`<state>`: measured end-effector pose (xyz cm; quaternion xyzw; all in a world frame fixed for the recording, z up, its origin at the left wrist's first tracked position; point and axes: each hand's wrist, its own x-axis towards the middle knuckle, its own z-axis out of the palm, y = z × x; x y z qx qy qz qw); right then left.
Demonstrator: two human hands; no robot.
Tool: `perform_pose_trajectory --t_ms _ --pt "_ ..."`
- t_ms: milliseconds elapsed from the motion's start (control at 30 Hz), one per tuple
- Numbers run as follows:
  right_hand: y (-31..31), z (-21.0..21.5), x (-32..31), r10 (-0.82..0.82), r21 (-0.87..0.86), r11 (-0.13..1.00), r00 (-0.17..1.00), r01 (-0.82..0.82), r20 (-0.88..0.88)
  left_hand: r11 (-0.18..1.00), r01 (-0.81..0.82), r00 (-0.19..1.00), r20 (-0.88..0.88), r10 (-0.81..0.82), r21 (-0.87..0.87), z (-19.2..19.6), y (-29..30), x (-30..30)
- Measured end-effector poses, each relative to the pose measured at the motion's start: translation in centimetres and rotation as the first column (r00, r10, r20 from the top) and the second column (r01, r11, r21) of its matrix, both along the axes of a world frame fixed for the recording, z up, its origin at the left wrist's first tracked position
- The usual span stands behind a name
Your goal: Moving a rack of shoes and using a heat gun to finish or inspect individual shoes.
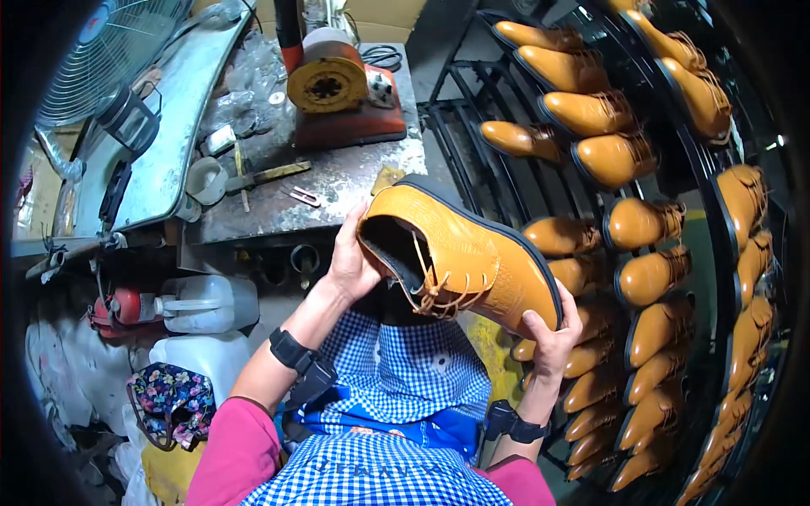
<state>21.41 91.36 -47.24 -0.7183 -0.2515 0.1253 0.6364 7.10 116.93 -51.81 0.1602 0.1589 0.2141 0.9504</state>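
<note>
- Tan lace-up shoe (460, 257) is held at frame centre, over the lap, sole turned to 1 o'clock.
- Left hand (350, 261) is closed on the heel at 9 o'clock; right hand (553, 337) is clamped on the toe at 4 o'clock.
- Loose laces (434, 291) are best kept clear of both grips.
- Rack of matching shoes (641, 228) stands at 3 o'clock; worktop (337, 181) at 11.

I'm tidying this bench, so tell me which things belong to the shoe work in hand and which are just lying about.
In hand:
shoe, held by left hand and right hand
rack of shoes

Lying about:
fan
jug
floral bag
hammer
orange machine
</note>
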Motion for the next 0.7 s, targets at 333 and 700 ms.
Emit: perform_pose_trajectory --t_ms 333,700 --pt "11.1 -0.5 2.0 -0.191 0.096 0.981 0.942 0.170 0.277 0.853 0.223 0.961 -0.251 -0.112 0.471 -5.5 -4.9 0.7" --pt "18.2 -2.7 8.6 -0.115 0.346 0.889 0.876 0.301 -0.468 0.010 0.089 0.941 -0.087 0.328 0.996 -5.6 -6.2 0.3"
